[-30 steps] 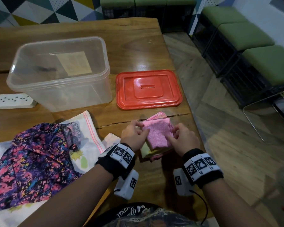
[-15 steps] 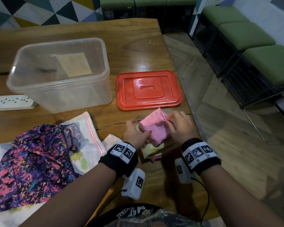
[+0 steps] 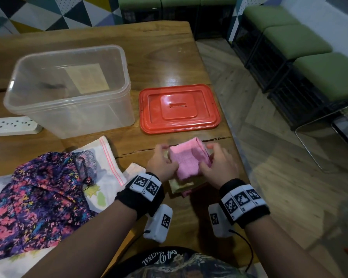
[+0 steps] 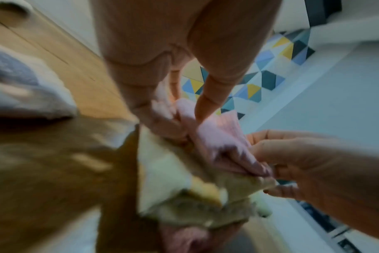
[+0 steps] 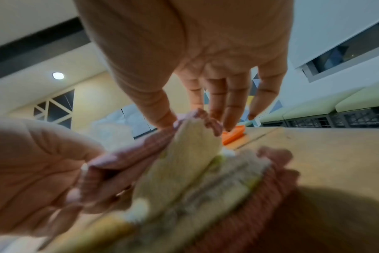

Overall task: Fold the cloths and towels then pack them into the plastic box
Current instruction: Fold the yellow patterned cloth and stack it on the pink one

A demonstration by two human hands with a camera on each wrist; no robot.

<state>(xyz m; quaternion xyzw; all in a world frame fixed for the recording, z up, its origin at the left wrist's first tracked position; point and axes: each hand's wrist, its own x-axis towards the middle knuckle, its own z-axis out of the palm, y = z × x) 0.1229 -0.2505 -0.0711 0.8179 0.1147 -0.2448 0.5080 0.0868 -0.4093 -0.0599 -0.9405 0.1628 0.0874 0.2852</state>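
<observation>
A small pink cloth [image 3: 189, 158] [image 4: 218, 137] [image 5: 128, 159], partly folded, sits on a short stack of folded cloths [image 3: 181, 186] [image 5: 195, 171] near the table's right front edge. My left hand [image 3: 162, 160] [image 4: 173, 109] pinches the pink cloth's left side. My right hand [image 3: 219, 164] [image 5: 206, 118] pinches its right side with thumb and fingers. The clear plastic box [image 3: 68, 91] stands open and holds no cloths at the back left. Its red lid [image 3: 179, 108] lies flat beside it, just beyond my hands.
A heap of unfolded cloths lies at the front left: a purple floral one [image 3: 34, 199] over a white printed one [image 3: 107, 167]. A white power strip [image 3: 12, 125] lies left of the box. The table edge [image 3: 235, 153] runs just right of my right hand; green stools [image 3: 329, 75] stand beyond.
Both hands lifted the pink cloth's far part up and folded it over toward the back. They now hold it at its sides, a little farther from me.
</observation>
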